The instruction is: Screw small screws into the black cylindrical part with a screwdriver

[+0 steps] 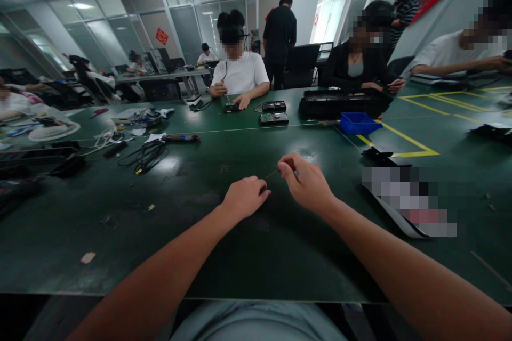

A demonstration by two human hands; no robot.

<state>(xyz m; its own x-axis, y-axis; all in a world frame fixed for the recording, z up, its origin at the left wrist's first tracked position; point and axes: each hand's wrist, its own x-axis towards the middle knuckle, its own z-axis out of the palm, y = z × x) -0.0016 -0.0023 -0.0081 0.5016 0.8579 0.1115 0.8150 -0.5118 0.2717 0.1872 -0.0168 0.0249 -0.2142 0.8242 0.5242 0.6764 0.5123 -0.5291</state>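
Note:
My right hand (306,181) is closed in a pinch on one end of a thin, rod-like piece (272,174). That piece slants down to the left, its other end by the fingers of my left hand (245,197). The left fingers are curled together low over the green tabletop (224,261); what they grip, if anything, is hidden behind them. The thin piece is too small for me to tell whether it is a wire, a pin or a narrow tool shaft.
Left of my hands lie a corded power screwdriver (181,138) and its coiled black cable (146,157). Hard drives (274,118) sit near a person (240,74) opposite. To the right are a blue tray (360,123), a black casing (340,104) and a blurred-out sheet (404,197).

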